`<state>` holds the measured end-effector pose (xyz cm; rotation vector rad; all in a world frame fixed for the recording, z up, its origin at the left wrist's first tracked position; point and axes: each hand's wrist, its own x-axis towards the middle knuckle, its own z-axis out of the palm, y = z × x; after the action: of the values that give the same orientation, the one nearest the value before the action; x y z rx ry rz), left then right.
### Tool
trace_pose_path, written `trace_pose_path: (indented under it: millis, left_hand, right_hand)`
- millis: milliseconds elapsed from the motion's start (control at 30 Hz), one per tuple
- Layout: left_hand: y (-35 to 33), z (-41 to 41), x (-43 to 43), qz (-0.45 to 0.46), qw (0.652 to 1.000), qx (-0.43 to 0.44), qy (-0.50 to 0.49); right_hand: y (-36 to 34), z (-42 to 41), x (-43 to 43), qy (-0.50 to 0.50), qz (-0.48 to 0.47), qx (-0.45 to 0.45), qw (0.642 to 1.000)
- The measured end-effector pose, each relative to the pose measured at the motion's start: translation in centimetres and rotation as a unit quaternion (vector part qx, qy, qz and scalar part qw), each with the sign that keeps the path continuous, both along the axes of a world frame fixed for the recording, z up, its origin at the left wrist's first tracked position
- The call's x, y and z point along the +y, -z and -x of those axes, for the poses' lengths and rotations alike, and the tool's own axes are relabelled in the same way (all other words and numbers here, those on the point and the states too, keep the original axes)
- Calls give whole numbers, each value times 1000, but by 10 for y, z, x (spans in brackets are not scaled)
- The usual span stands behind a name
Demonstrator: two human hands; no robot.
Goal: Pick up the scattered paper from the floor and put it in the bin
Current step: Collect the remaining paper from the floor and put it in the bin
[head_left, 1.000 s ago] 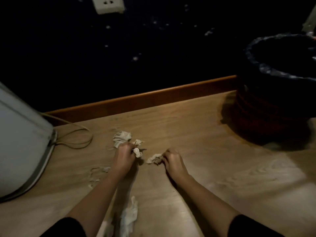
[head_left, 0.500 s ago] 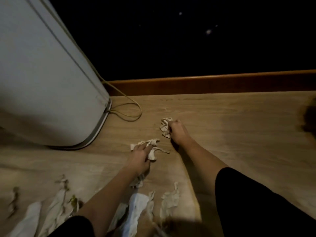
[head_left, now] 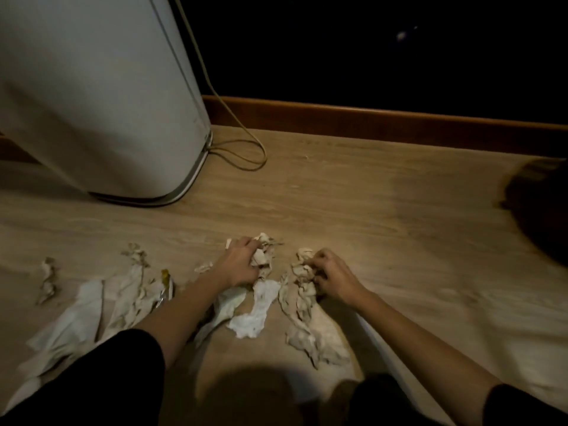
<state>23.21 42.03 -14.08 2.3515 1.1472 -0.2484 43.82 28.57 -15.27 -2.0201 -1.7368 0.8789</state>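
Both hands are closed on crumpled tissue paper: left hand [head_left: 242, 265] on one wad [head_left: 263, 253], right hand [head_left: 333, 276] on another [head_left: 302, 265]. Light, soft, tearable; it looks best bunched whole off the wooden floor [head_left: 368, 192].

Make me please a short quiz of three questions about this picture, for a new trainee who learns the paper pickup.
1. True or false: both hands are closed on crumpled paper.
2. Which object stands on the floor beyond the left hand? A) white appliance B) wooden chair C) cardboard box
3. Fill in: the cable loops on the floor beside the appliance's ____.

Key
1. True: the left hand's grip holds the crumpled wad; the right hand grips the top of the tan paper strip.
2. A, the white appliance.
3. Base.
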Motion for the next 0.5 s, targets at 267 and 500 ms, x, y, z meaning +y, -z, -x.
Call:
trace_pose_path:
  millis: [267,500]
  left_hand:
    - [0,24,-74,17,978,138,154]
    - [11,55,-94,-40,987,38,152]
  right_hand:
    - [-16,51,-73,-166,122,-126,971]
    - [-4,76,-87,-175,7,-156,972]
